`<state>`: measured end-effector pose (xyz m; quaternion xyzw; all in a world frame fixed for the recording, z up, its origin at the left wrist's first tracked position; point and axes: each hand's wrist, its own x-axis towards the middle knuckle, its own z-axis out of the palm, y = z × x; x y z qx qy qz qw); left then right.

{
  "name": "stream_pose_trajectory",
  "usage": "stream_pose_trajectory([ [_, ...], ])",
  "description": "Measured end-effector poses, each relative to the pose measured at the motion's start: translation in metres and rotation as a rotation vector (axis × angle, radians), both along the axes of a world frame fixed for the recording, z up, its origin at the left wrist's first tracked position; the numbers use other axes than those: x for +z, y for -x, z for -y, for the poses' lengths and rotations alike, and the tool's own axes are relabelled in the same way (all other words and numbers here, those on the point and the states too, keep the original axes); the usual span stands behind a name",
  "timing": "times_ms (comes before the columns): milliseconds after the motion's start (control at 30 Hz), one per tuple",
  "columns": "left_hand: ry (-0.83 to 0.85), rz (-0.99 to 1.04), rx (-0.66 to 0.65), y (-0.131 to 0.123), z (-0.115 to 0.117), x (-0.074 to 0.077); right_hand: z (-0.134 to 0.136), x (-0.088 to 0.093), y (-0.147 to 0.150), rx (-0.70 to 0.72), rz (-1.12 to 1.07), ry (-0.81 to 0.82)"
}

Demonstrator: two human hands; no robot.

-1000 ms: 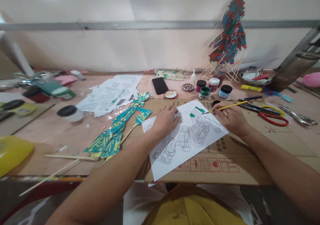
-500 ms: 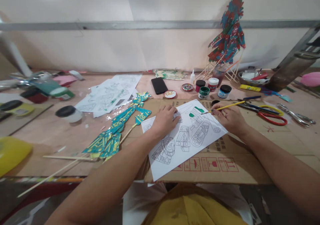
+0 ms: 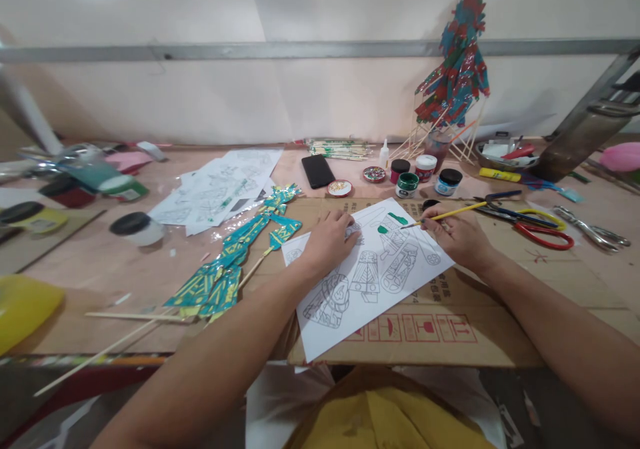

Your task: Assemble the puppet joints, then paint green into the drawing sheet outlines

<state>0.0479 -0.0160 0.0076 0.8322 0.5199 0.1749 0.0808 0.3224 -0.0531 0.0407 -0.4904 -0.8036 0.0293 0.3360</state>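
A white sheet with printed line drawings (image 3: 373, 309) lies at a slant on flattened cardboard (image 3: 480, 302). Two patches near its top are painted green. My left hand (image 3: 333, 239) rests on the sheet's left part, fingers laid out and holding nothing. Between the fingers of my right hand (image 3: 463, 236) is a thin yellow paintbrush (image 3: 453, 214), its tip at the drawing just below the green patches. Beyond the sheet stands an open jar of green paint (image 3: 407, 184). Left of my left hand lies a teal and yellow painted cut-out figure (image 3: 235, 252) on sticks.
Behind the sheet are a phone (image 3: 317, 171), a white-lidded jar (image 3: 426, 166), a black-lidded jar (image 3: 449, 181) and a glue bottle (image 3: 384, 154). Red-handled scissors (image 3: 544, 234) lie right of my right hand. A red and blue figure (image 3: 457, 69) stands on sticks behind. Printed papers (image 3: 215, 189) lie left.
The brush tip has shifted very slightly to the left along the drawing with my right hand. My left hand stays in place on the sheet.
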Motion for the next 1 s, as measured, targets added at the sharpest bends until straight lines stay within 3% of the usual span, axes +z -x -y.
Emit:
stream_pose_trajectory([
  [1000,0.002,0.004,0.002,0.0001,-0.0007,-0.0002,0.0009,-0.0016,0.0036,0.007,-0.013,0.018],
])
